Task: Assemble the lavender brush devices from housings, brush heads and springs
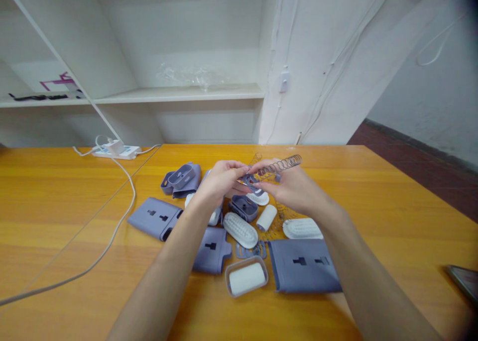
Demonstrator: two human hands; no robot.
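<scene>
The left hand (220, 180) and right hand (293, 184) grasp one grey part (249, 179) between them above the tabletop (392, 221); one spring (286, 165) extends over the right hand. At least three white oval pads (241, 230) and one white cylinder (267, 217) lie below. One clear tray (227, 277) holds one white block (246, 279).

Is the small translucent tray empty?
No; a white block lies inside the translucent tray.

Shows wiry metal in the coil spring (289, 163); smooth, matt plastic in the near right panel (298, 277); a rough, knobbly white oval pad (241, 230); glossy wood-look tabletop (392, 206).
</scene>
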